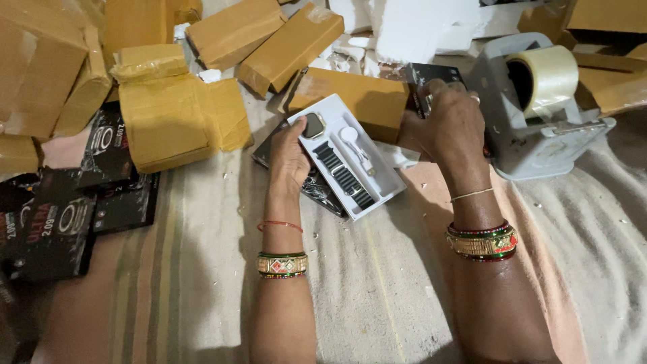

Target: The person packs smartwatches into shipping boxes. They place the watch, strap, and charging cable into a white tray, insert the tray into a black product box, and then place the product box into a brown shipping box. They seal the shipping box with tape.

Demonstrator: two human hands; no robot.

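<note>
My left hand (288,156) rests on the left edge of a white plastic tray (384,176) that holds a smartwatch face (313,125), a black strap (342,176) and a white charger (353,140). The tray lies tilted on a dark box (317,189). My right hand (450,121) is closed around a small metal piece at the edge of another black box (431,73), just left of a grey tape dispenser (532,128). Both wrists wear bangles.
Several brown taped parcels (176,118) lie across the back and left. Black printed watch boxes (60,222) are stacked at the left. White foam pieces (418,27) sit at the back. The dispenser carries a clear tape roll (549,75). A striped cloth (377,283) covers the floor.
</note>
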